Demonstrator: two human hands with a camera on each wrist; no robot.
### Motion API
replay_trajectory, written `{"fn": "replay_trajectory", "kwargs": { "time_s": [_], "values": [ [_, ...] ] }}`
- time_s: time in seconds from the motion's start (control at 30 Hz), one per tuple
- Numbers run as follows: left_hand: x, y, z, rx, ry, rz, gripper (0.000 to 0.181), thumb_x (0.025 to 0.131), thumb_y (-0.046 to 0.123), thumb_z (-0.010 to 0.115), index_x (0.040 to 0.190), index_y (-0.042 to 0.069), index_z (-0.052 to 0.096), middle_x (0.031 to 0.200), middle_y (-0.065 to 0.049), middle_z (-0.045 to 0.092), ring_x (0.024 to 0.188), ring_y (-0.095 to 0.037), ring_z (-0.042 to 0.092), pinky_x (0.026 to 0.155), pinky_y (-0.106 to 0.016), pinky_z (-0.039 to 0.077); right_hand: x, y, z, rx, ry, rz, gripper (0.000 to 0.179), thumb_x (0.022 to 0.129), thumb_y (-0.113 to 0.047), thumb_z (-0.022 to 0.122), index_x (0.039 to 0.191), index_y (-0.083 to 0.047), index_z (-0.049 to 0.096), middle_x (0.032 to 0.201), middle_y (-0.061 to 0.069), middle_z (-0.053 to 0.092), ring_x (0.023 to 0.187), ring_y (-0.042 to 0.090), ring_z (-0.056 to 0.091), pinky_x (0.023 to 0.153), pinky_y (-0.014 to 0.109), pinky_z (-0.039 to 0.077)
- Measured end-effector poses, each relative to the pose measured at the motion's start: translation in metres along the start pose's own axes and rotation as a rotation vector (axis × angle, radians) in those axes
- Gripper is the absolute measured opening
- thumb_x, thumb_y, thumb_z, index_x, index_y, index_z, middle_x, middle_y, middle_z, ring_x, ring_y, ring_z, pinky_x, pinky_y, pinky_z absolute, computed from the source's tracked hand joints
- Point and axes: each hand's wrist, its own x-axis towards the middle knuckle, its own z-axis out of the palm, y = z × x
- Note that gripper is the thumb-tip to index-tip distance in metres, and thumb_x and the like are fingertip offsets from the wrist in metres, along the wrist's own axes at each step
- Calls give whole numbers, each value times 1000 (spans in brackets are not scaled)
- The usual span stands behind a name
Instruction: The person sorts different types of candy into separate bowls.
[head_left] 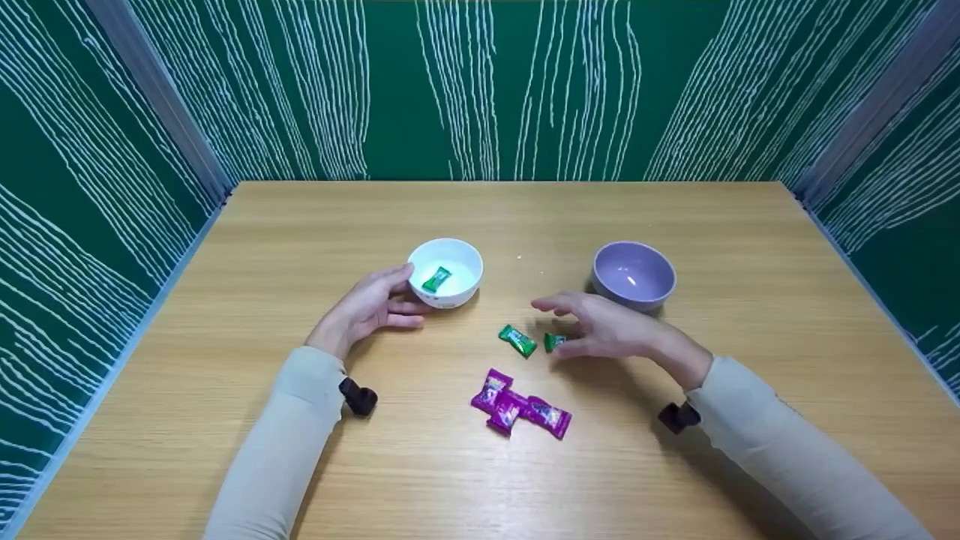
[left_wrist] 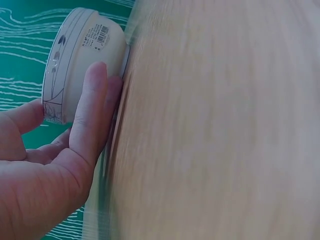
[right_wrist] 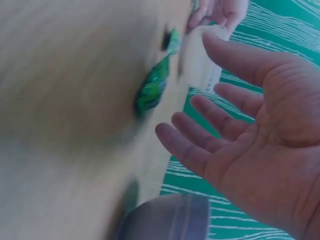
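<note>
My left hand [head_left: 373, 304] touches the near-left side of a white bowl [head_left: 466, 289]. Its thumb lies at the patterned rim and its other fingers stretch along the outside in the left wrist view. One green wrapped candy [head_left: 436, 280] lies inside that bowl. Over the table, my right hand [head_left: 609, 326] hovers with spread, slightly bent fingers and an empty palm. Its thumb partly covers a second green candy [head_left: 553, 342] in the head view. Another green candy [head_left: 517, 340] lies just left of it.
A purple bowl [head_left: 634, 274] stands beyond my right hand. Three purple wrapped candies [head_left: 547, 417] lie in a cluster near the middle of the wooden table [head_left: 360, 480]. Green walls with white lines [head_left: 480, 90] border its back and sides.
</note>
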Motion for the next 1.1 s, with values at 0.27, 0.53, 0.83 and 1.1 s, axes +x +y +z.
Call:
{"fn": "replay_trajectory", "kwargs": {
  "time_s": [0.27, 0.53, 0.83, 1.1],
  "values": [
    [0, -1, 1, 1, 14, -5, 60, 109, 36, 47, 157, 7, 28, 148, -21, 49, 117, -41, 63, 92, -48, 59, -1, 20, 2, 114, -19, 75, 71, 87, -12, 82, 148, 0, 46, 140, 19, 58, 127, 35, 57, 106, 51, 49],
    [1, -2, 0, -6, 15, -4, 59, 109, 37, 48, 157, 8, 29, 147, -20, 50, 118, -41, 63, 92, -48, 59, 3, 31, 7, 107, 3, 73, 62, 86, -5, 82, 140, 3, 54, 132, 17, 63, 121, 33, 60, 103, 48, 52],
    [1, -2, 0, -6, 14, -3, 62, 108, 38, 49, 158, 9, 27, 148, -21, 49, 117, -41, 63, 92, -48, 59, 7, 33, 5, 100, 2, 94, 48, 84, -7, 83, 129, -2, 66, 121, 9, 70, 107, 24, 65, 96, 43, 56],
    [1, -2, 0, 5, -1, 12, 54, 109, 36, 46, 153, 5, 35, 144, -21, 52, 113, -39, 65, 90, -47, 60, 10, 33, 3, 89, 17, 98, 48, 82, -9, 86, 126, -1, 69, 108, 5, 73, 94, 19, 65, 87, 33, 58]
  ]
}}
